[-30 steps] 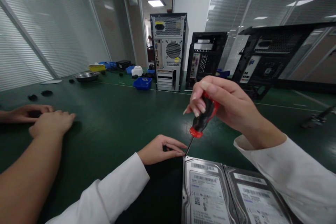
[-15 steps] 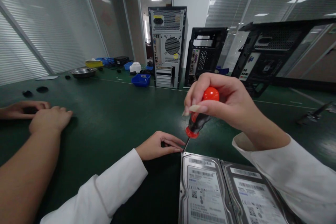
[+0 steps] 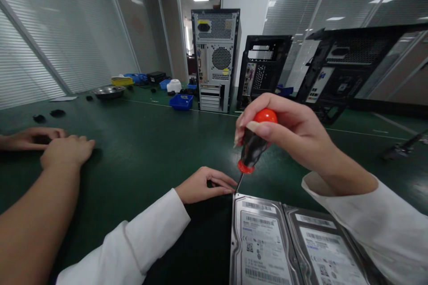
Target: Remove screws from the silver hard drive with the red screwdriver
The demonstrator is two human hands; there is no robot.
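Observation:
My right hand (image 3: 284, 129) is closed round the red-and-black handle of a screwdriver (image 3: 253, 148), which slants down to the left. Its thin shaft reaches the far left corner of a silver hard drive (image 3: 259, 240) lying label up. At that corner my left hand (image 3: 203, 185) has its thumb and fingers drawn together beside the screwdriver tip; what they pinch, if anything, is too small to make out. Against the first drive's right side lies a second hard drive (image 3: 327, 245), partly behind my right sleeve.
On the green table (image 3: 143, 142), another person's hands (image 3: 68, 149) rest at the left. Computer cases (image 3: 216, 60) stand at the back, with a blue tray (image 3: 181, 102) and a metal bowl (image 3: 109, 92) further left. A dark metal part (image 3: 399, 149) lies at the right.
My right thumb and fingers have shifted round the screwdriver's handle, so more of its black grip shows. The tip stays at the drive's corner, and my left hand keeps its place there.

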